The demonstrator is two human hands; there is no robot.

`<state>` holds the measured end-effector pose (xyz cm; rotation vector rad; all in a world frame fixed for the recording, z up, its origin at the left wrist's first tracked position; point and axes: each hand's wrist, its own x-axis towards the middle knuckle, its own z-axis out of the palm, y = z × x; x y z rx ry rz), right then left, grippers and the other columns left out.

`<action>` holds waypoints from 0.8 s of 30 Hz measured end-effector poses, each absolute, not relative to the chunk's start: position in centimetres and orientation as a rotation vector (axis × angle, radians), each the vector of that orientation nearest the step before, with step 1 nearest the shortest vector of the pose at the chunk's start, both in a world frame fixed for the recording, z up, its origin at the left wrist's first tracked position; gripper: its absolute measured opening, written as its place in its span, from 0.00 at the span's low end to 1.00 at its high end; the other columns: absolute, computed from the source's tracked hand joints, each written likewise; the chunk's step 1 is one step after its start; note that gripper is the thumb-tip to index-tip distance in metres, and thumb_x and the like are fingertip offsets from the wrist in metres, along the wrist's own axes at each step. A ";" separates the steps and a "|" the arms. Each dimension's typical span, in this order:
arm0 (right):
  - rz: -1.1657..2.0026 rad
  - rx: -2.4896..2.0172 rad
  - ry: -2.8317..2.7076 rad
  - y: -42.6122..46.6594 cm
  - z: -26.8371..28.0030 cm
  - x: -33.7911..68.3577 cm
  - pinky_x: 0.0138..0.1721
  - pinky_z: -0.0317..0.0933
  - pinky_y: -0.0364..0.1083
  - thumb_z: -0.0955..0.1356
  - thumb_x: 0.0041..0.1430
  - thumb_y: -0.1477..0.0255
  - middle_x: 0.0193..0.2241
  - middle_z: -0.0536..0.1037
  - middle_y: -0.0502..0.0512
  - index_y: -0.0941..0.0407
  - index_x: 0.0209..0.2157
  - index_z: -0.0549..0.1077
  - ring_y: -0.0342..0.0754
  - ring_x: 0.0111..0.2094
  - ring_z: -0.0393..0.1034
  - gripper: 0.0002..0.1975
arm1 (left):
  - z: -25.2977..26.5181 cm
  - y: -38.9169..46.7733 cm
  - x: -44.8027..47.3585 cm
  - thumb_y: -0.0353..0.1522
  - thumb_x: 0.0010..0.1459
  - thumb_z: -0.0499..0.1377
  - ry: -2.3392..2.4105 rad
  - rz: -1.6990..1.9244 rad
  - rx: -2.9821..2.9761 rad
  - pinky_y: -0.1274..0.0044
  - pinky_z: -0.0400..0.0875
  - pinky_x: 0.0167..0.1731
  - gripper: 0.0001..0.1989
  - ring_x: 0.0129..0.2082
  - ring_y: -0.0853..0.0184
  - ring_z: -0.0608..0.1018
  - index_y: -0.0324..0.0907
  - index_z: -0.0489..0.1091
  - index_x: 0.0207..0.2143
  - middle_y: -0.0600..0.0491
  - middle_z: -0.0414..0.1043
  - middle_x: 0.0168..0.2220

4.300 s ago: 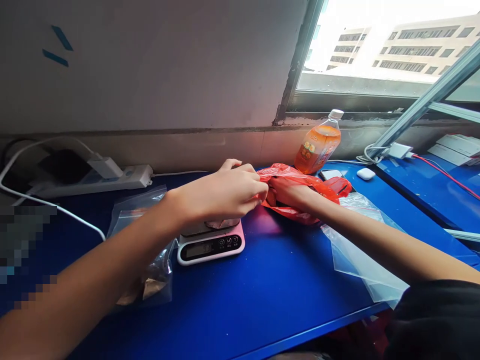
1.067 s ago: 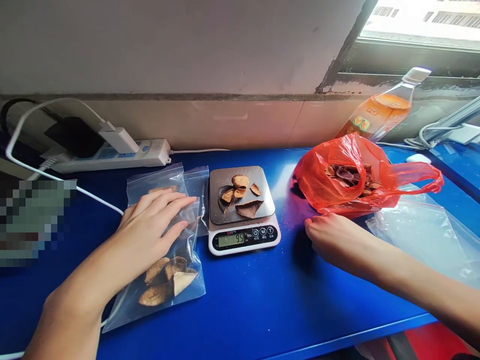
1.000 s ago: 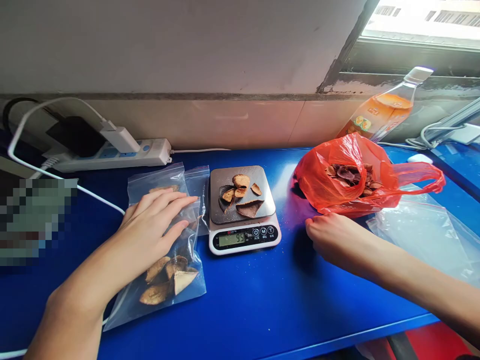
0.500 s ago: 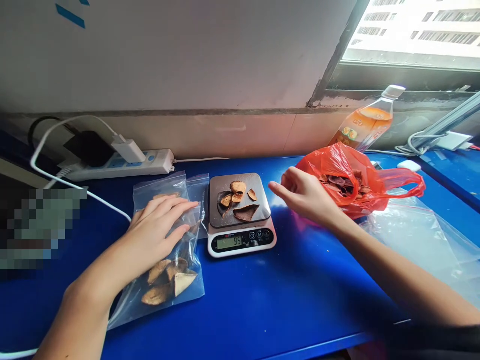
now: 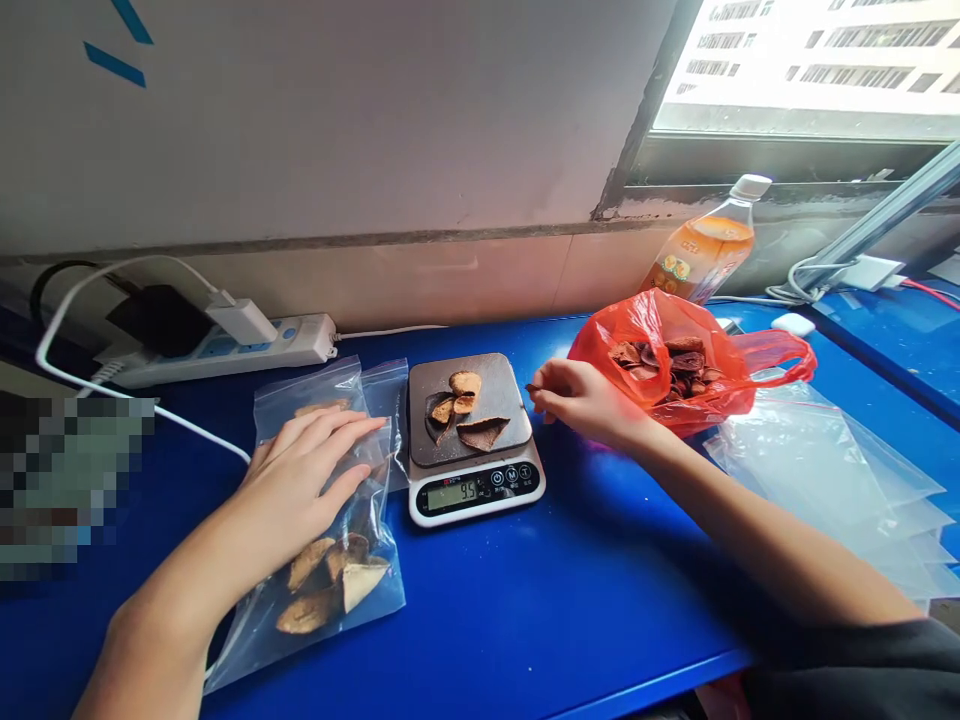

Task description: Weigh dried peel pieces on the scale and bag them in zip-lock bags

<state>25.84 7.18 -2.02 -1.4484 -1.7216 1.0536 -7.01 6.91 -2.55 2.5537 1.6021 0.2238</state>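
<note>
My left hand (image 5: pixel 311 465) lies flat, fingers spread, on a clear zip bag (image 5: pixel 367 590) that holds several dried tan slices (image 5: pixel 309 610). Beside it a kitchen scale (image 5: pixel 474 490) shows what reads as 9.5. Several dried brown pieces (image 5: pixel 484 432) rest on its steel plate, one curled and dark inside. At the plate's right edge my right hand (image 5: pixel 574 395) pinches a small dark dried piece (image 5: pixel 533 389) between thumb and fingertips. Behind that hand an open red plastic bag (image 5: pixel 727 400) contains many more dried pieces (image 5: pixel 686 365).
Several clear zip bags (image 5: pixel 817 450) lie stacked at the right. A bottle of orange drink (image 5: pixel 705 245) stands at the wall behind the red bag. On the left are a power strip (image 5: pixel 307 340) with plugged-in adapters and a white cable (image 5: pixel 180 415) across the blue table (image 5: pixel 465 620).
My right hand has closed its fingers on a small piece; the small piece at the plate's right side is gone from the scale. My left hand stays on the bag. The view shifted slightly.
</note>
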 end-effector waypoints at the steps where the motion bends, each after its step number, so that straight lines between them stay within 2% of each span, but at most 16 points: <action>1: 0.989 -1.416 -1.780 5.7 -0.9 26.5 0.26 0.63 0.41 0.64 0.56 0.70 0.24 0.73 0.50 0.57 0.29 0.66 0.43 0.26 0.68 0.05 | -2.5 6.9 -7.0 0.42 0.62 0.46 1.603 0.236 2.557 0.57 0.62 0.55 0.21 0.59 0.52 0.64 0.52 0.67 0.55 0.50 0.68 0.56; 4: 0.637 -1.376 -2.025 1.1 2.6 29.5 0.29 0.63 0.41 0.66 0.60 0.69 0.29 0.77 0.50 0.54 0.34 0.73 0.43 0.28 0.70 0.05 | -2.1 6.8 -7.0 0.42 0.62 0.47 1.617 0.291 2.574 0.57 0.60 0.57 0.21 0.58 0.52 0.64 0.52 0.67 0.55 0.50 0.67 0.56; 7: 0.112 -1.496 -1.921 -0.8 4.0 33.8 0.31 0.64 0.43 0.67 0.60 0.69 0.32 0.79 0.52 0.50 0.38 0.75 0.44 0.30 0.72 0.05 | -1.7 6.6 -6.4 0.42 0.62 0.47 1.625 0.387 2.610 0.54 0.58 0.57 0.21 0.58 0.50 0.63 0.50 0.66 0.54 0.49 0.64 0.57; 9: -0.199 -1.656 -1.858 -0.3 3.2 36.3 0.33 0.65 0.47 0.66 0.60 0.67 0.34 0.78 0.58 0.54 0.43 0.75 0.48 0.32 0.72 0.11 | -1.4 6.5 -5.7 0.42 0.63 0.47 1.608 0.473 2.640 0.54 0.58 0.57 0.20 0.59 0.50 0.62 0.48 0.66 0.54 0.49 0.63 0.56; 11: -0.368 -1.786 -1.936 1.0 1.6 37.9 0.36 0.66 0.52 0.65 0.61 0.65 0.37 0.76 0.64 0.60 0.48 0.73 0.54 0.36 0.71 0.18 | -0.9 6.1 -4.5 0.40 0.64 0.48 1.561 0.545 2.687 0.55 0.59 0.57 0.18 0.59 0.50 0.62 0.48 0.67 0.53 0.49 0.64 0.56; 13: -0.352 -1.777 -2.097 2.1 0.1 38.4 0.40 0.66 0.53 0.63 0.62 0.66 0.40 0.74 0.64 0.60 0.48 0.73 0.55 0.41 0.70 0.17 | -0.1 5.2 -2.5 0.38 0.64 0.49 1.485 0.581 2.773 0.55 0.59 0.56 0.16 0.59 0.51 0.63 0.48 0.67 0.52 0.49 0.65 0.55; 17: -0.151 -1.598 -2.521 2.3 -0.7 37.0 0.48 0.62 0.54 0.65 0.61 0.69 0.42 0.75 0.58 0.53 0.43 0.75 0.55 0.47 0.66 0.11 | 2.1 1.9 4.1 0.31 0.64 0.50 1.170 0.594 2.937 0.58 0.61 0.56 0.17 0.58 0.55 0.65 0.48 0.65 0.55 0.46 0.65 0.55; 19: -0.083 -1.545 -2.678 1.7 -0.4 36.1 0.47 0.61 0.56 0.66 0.60 0.69 0.43 0.75 0.56 0.50 0.42 0.76 0.57 0.50 0.63 0.10 | 2.9 0.6 8.1 0.29 0.64 0.51 0.979 0.638 2.931 0.61 0.64 0.55 0.19 0.58 0.58 0.65 0.50 0.64 0.56 0.46 0.62 0.58; 21: -0.067 -1.540 -2.756 1.0 0.0 35.5 0.46 0.60 0.56 0.66 0.60 0.70 0.44 0.75 0.56 0.50 0.40 0.76 0.59 0.53 0.60 0.09 | 3.2 0.1 11.7 0.28 0.63 0.52 0.916 0.677 2.920 0.61 0.67 0.53 0.23 0.59 0.56 0.64 0.55 0.61 0.59 0.46 0.55 0.62; 24: -0.076 -1.560 -2.783 0.2 0.3 35.0 0.42 0.58 0.54 0.64 0.62 0.70 0.41 0.77 0.56 0.52 0.34 0.76 0.58 0.50 0.62 0.09 | 3.0 0.7 15.5 0.27 0.61 0.54 1.060 0.617 2.877 0.61 0.69 0.51 0.22 0.59 0.53 0.63 0.49 0.64 0.57 0.43 0.49 0.65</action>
